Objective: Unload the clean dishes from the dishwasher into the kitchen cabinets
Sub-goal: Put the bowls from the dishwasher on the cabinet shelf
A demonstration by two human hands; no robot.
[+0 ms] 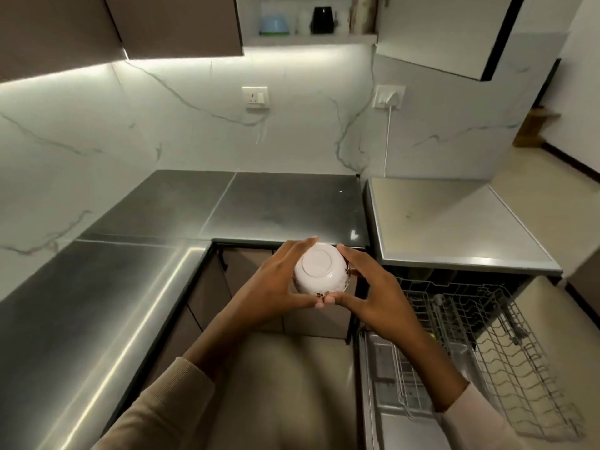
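Note:
A white bowl (319,271) with a small floral pattern near its rim is held upside down, its round foot facing me, in front of the counter's edge. My left hand (276,284) grips its left side and my right hand (373,293) grips its right side, thumbs meeting below the bowl. To the right, the dishwasher stands open with its wire rack (480,339) pulled out; the rack looks nearly bare. High above, an open wall cabinet (311,37) holds a light blue bowl (274,26) and a black cup (323,19).
A dark L-shaped countertop (130,287) runs along the left and back. A pale worktop (454,228) sits over the dishwasher. The cabinet's open door (454,30) hangs at upper right. Two wall sockets (255,97) sit on the marble backsplash, one with a white cord.

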